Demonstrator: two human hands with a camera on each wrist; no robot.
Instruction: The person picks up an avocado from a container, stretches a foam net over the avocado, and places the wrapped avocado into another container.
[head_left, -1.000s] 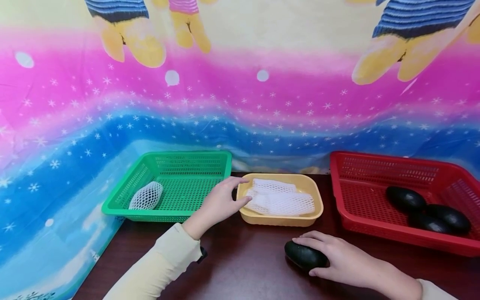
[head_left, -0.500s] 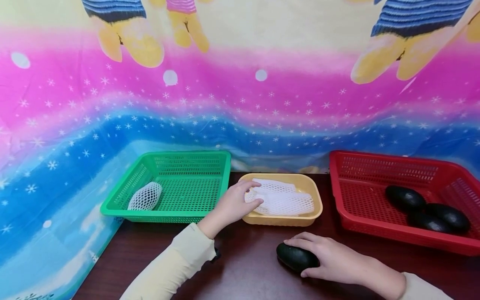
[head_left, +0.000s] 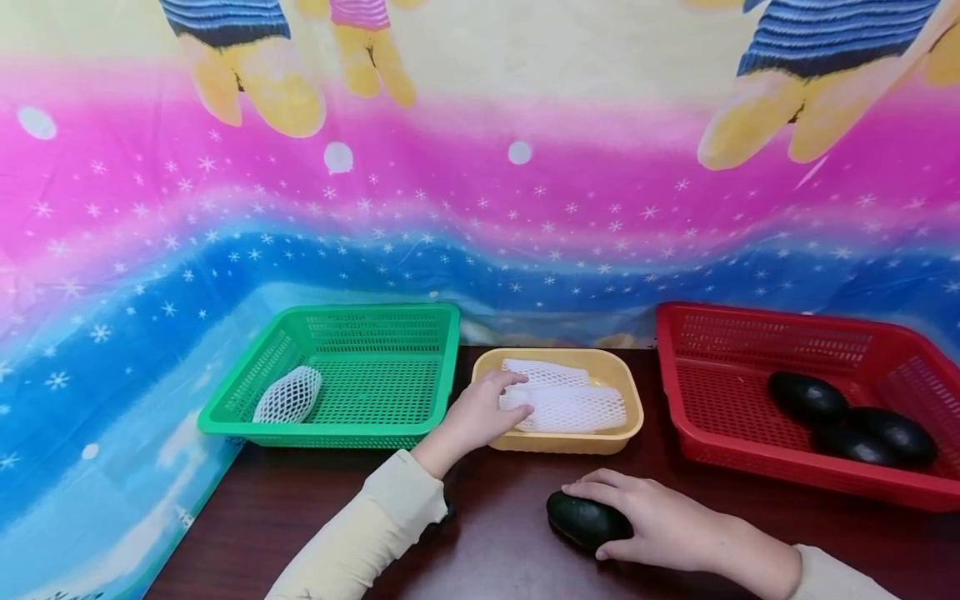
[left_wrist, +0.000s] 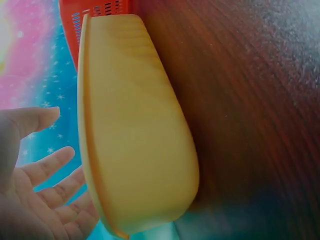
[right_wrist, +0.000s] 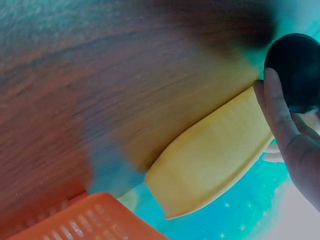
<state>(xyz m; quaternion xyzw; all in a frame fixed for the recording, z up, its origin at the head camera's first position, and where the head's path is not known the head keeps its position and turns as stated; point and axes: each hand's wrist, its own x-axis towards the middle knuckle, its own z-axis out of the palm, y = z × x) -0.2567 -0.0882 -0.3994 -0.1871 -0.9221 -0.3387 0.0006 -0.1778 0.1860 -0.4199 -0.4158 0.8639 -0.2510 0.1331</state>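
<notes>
My right hand (head_left: pixel 663 523) grips a glossy, dark green avocado (head_left: pixel 587 518) low over the brown table, fingers over its top and thumb along its near side. In the right wrist view the avocado (right_wrist: pixel 295 72) shows at the right edge against the fingers. My left hand (head_left: pixel 480 412) hovers at the left side of a yellow tub (head_left: pixel 630 429), with thumb and fingers apart and nothing between them. White foam net sleeves (head_left: pixel 573 408) lie flat in the tub. The left wrist view shows the hand (left_wrist: pixel 45 195) beside the tub's rim, fingers spread.
Left of the tub is a green basket (head_left: pixel 333 431) holding one fruit in a white foam net (head_left: pixel 288 396). On the right stands a red basket (head_left: pixel 750 462) with three dark avocados (head_left: pixel 808 398). A patterned cloth (head_left: pixel 480 208) hangs behind.
My left hand has moved right, from the tub's left rim to over its left side. The right hand has slid the avocado a little left, still gripping it.
</notes>
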